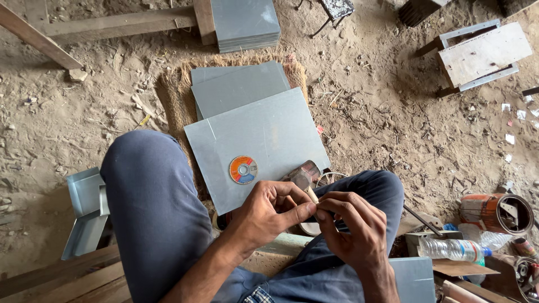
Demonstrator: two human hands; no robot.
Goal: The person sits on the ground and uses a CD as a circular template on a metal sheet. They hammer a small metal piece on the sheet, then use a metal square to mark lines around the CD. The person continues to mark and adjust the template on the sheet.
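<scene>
Both hands, left hand [268, 212] and right hand [352, 227], pinch closed on something small, perhaps a nail, hidden between fingertips, just beside the wooden-handled steel hammer [304, 178] lying on the grey metal sheet [269, 134].

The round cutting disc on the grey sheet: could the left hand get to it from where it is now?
Probably yes. The cutting disc lies bare on the metal sheet, just ahead of the left hand, nothing between. But that hand's fingertips are pinched against the right hand, so it would have to let go.
</scene>
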